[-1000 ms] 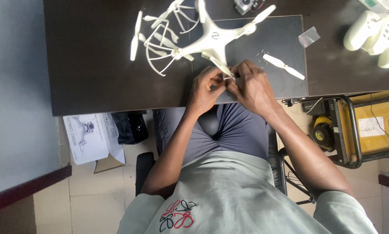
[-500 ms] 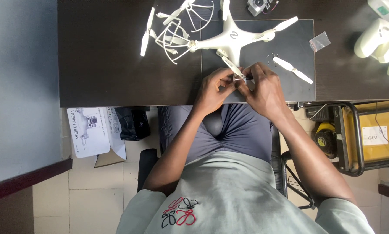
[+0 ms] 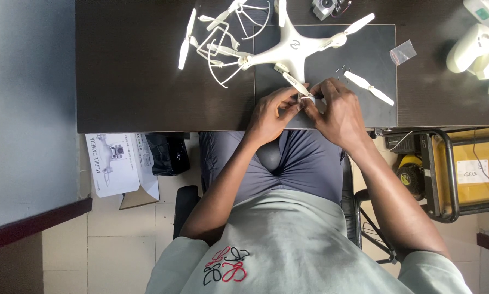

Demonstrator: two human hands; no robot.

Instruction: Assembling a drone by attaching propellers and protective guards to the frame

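Both hands on the drone's near arm

At frame centre, my left hand [image 3: 272, 111] and right hand [image 3: 337, 109] pinch the white drone [image 3: 293, 49] arm's tip, fingers clenched, over the desk [image 3: 135, 81] mat [image 3: 364, 60].

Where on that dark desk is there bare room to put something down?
The widest bare stretch of the desk lies left of the loose propeller and propeller guards. Another strip runs between the mat and the white controller. It is crowded around the drone, where both hands work.
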